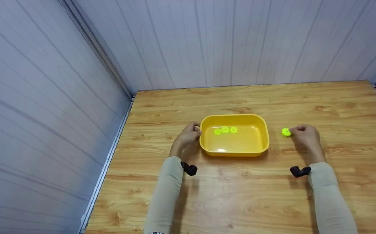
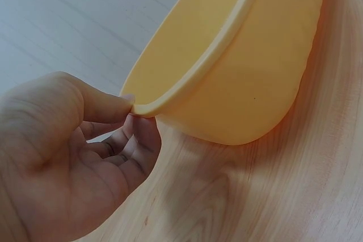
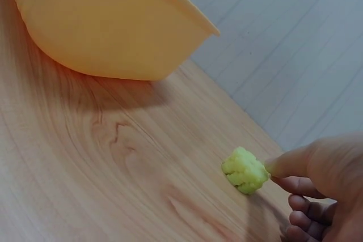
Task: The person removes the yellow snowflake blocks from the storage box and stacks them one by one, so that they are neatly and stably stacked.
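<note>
A yellow plastic basin (image 1: 235, 143) sits on the wooden table. Its rim is pinched at the left end by my left hand (image 1: 188, 135), thumb on top and fingers beneath, as the left wrist view shows. Three flat yellow-green flower-shaped pieces (image 1: 225, 130) lie in a row on the basin floor. To the right of the basin, my right hand (image 1: 306, 135) pinches a small yellow-green flower-shaped piece (image 3: 245, 170) between thumb and index finger. That piece looks thick with a ridged side, perhaps several layers. Whether it touches the table I cannot tell.
The wooden table (image 1: 240, 195) runs back to a pale panelled wall (image 1: 227, 42). Another panelled wall (image 1: 38, 97) stands along the left edge. Black wrist-worn pieces (image 1: 189, 169) jut inward from both sleeves.
</note>
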The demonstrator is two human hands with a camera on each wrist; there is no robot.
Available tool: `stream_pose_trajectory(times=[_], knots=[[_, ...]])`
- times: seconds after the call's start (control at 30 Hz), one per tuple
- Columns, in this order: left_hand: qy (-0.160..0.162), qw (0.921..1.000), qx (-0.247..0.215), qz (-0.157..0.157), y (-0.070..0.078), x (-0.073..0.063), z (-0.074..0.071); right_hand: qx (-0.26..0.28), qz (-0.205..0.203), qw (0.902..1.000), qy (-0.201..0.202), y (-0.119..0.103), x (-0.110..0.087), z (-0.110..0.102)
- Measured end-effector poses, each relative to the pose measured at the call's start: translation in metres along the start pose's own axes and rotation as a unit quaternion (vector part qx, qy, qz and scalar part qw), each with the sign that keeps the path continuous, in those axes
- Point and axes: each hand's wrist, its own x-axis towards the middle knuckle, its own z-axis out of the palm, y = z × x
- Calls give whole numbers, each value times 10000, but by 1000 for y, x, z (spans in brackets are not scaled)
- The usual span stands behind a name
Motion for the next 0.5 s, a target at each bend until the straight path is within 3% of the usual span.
stream_pose_trajectory(times=[0.3,0.5], knots=[[44,9999,56,-76,0,1,0,32,104,9999,117,-1,-1,-2],[-18,9999,-2,-168,4,-1,0,-72,-166,9997,142,-5,-3,-3]])
